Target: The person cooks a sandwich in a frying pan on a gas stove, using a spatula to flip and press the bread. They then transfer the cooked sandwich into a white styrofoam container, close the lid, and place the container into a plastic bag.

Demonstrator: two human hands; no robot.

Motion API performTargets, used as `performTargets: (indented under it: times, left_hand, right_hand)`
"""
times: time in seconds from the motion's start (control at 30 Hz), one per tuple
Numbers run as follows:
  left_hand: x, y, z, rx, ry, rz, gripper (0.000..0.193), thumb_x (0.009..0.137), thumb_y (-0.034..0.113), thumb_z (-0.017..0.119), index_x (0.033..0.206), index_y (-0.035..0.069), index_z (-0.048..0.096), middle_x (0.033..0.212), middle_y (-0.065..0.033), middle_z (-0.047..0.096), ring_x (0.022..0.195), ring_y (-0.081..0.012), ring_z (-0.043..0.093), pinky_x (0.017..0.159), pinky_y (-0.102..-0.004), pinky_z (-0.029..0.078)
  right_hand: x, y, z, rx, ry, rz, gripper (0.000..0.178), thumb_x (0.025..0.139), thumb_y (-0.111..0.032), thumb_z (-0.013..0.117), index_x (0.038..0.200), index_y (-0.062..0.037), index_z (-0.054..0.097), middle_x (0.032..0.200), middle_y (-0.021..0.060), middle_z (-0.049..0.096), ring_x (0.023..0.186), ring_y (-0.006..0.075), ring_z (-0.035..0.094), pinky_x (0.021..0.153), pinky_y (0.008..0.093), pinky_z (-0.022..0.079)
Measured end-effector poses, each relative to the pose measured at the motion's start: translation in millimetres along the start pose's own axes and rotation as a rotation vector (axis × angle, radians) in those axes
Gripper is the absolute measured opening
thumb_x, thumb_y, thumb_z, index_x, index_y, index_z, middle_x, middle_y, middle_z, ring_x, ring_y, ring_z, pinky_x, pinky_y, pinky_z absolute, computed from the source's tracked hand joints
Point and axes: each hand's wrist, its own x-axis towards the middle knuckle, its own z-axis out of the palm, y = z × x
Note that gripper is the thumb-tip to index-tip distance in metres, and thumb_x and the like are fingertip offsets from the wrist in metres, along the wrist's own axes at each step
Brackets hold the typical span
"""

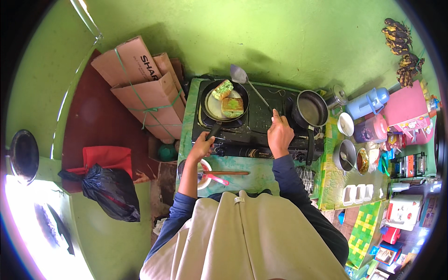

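My left hand (201, 146) is closed round the handle of a dark frying pan (205, 103) on the left burner of a black gas stove (261, 122). Two pieces of greenish, browned bread lie in the pan: one piece (222, 90) towards the back, the other piece (232, 107) at the right. My right hand (280, 135) grips a long-handled metal spatula (239, 74). Its blade is raised beyond the pan's far right rim, apart from the bread. On the right burner stands a dark saucepan (311, 109), its handle pointing towards me.
Nearer than the stove sits a bowl (204, 182) with a pink-handled utensil and a brown stick across it. Tied cardboard boxes (149, 98) lean at the left. On the right-hand table are a steel pot (343, 154), white trays (358, 194) and a blue jug (372, 102).
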Motion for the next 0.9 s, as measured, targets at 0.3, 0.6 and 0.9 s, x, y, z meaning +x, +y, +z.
performTargets:
  times: [0.3, 0.6, 0.9]
  left_hand:
    - [-1.1, -0.4, -0.1, 0.049, 0.021, 0.006, 0.024, 0.091, 0.022, 0.052, 0.11, 0.008, 0.046, 0.069, -0.0011, 0.05, 0.05, -0.0095, 0.045, 0.041, -0.0238, 0.036]
    - [0.5, -1.6, -1.8, 0.019, -0.001, 0.0, 0.024, 0.091, 0.023, 0.053, 0.109, 0.008, 0.045, 0.07, -0.0007, 0.049, 0.05, -0.0087, 0.044, 0.041, -0.0231, 0.036]
    - [1.2, -2.5, -3.0, -0.004, -0.011, -0.007, 0.024, 0.091, 0.021, 0.052, 0.11, 0.009, 0.045, 0.07, -0.0007, 0.049, 0.049, -0.0085, 0.044, 0.04, -0.0232, 0.035]
  right_hand:
    - [-21.6, -23.9, -28.0, 0.129, -0.103, -0.074, 0.039, 0.074, -0.002, 0.06, 0.111, -0.0117, 0.064, 0.073, 0.0056, 0.053, 0.057, 0.0257, 0.056, 0.05, 0.0352, 0.045]
    - [-37.5, -38.1, -44.6, 0.093, -0.139, -0.143, 0.044, 0.075, 0.0, 0.059, 0.116, -0.0132, 0.062, 0.069, 0.0052, 0.047, 0.051, 0.0233, 0.051, 0.047, 0.0339, 0.042]
    - [-53.5, -17.4, -36.0, 0.154, -0.067, -0.182, 0.058, 0.065, 0.0, 0.061, 0.121, -0.0147, 0.058, 0.074, 0.0032, 0.048, 0.052, 0.0207, 0.052, 0.046, 0.0327, 0.043]
